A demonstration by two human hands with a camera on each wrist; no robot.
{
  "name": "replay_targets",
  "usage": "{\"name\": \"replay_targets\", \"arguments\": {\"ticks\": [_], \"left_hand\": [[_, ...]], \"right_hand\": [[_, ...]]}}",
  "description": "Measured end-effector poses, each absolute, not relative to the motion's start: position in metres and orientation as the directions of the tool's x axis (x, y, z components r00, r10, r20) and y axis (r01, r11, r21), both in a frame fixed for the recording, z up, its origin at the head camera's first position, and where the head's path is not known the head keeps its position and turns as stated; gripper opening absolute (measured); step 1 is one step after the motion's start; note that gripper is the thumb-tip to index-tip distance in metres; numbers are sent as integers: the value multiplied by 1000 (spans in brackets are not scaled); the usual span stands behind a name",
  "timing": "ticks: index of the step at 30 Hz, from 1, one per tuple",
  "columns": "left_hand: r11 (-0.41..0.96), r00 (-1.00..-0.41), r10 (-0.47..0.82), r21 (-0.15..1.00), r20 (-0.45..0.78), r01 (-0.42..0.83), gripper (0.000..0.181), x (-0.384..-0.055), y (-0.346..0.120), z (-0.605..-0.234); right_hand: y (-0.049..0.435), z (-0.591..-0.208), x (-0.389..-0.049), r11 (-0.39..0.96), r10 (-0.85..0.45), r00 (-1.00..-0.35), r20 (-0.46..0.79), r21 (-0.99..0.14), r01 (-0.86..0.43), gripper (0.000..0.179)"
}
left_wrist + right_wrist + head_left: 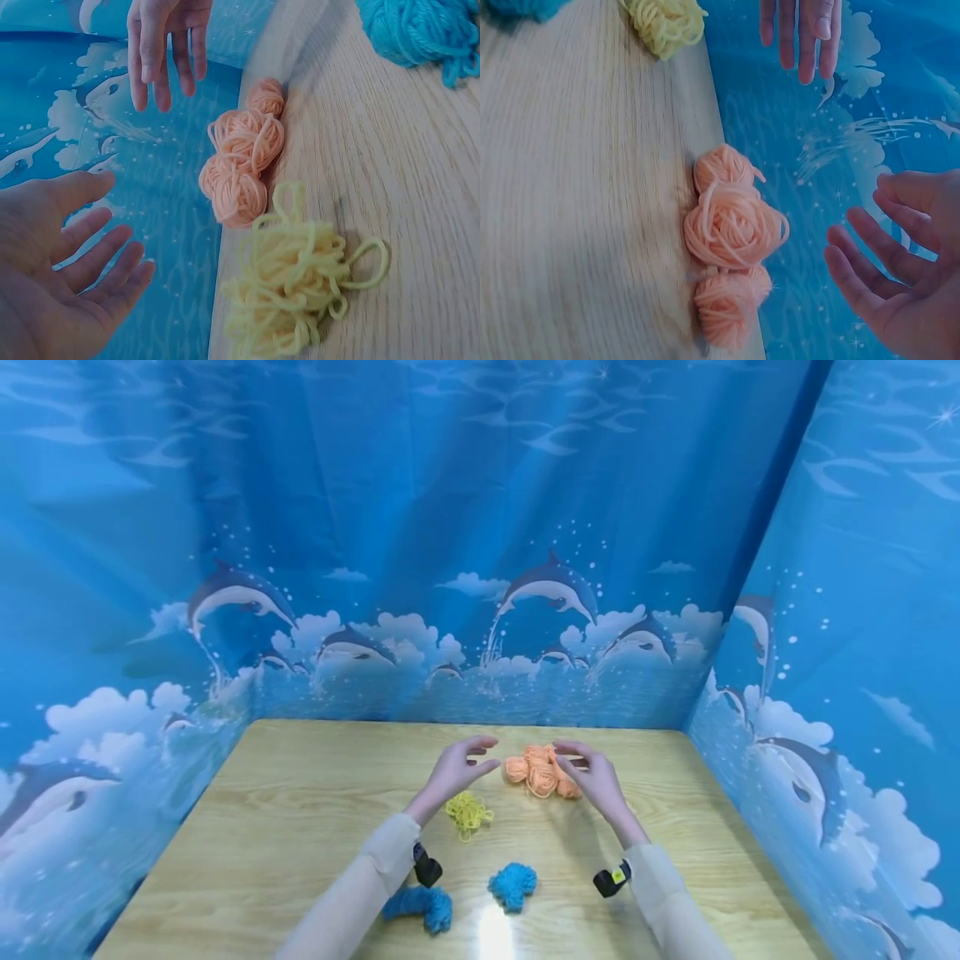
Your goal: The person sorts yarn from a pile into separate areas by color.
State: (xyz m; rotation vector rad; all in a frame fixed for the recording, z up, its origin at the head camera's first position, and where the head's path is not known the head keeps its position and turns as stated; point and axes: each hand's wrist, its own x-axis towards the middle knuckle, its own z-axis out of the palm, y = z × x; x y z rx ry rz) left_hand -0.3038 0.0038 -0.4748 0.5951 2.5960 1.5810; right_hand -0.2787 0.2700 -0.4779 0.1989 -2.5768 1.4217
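Several small balls of peach yarn (542,779) lie bunched together toward the back of the table. On their left side my left hand (456,770) hovers with fingers loosely spread, holding nothing. My right hand (592,774) is at their right end, overlapping them in the head view; the right wrist view shows its fingers apart from the peach yarn (735,225) and holding nothing. A loose tangle of yellow yarn (468,813) lies on the table near my left wrist, and the left wrist view shows its loops (289,289) up close.
Nearer the front of the wooden table (300,810) sits a blue yarn bundle (513,886). Another blue yarn bundle (420,906) lies beside my left forearm, partly hidden by the sleeve. A dolphin-print curtain (450,568) stands behind the table and along its sides.
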Motion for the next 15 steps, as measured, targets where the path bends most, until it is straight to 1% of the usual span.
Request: {"name": "replay_targets", "arguments": {"ticks": [6, 15], "left_hand": [[415, -933, 326, 864, 152, 285, 44, -297, -9, -476], [384, -940, 303, 882, 160, 274, 42, -287, -20, -475]], "right_hand": [[263, -480, -272, 499, -50, -971, 236, -836, -229, 32], [245, -485, -268, 505, -92, -974, 207, -834, -224, 33]]}}
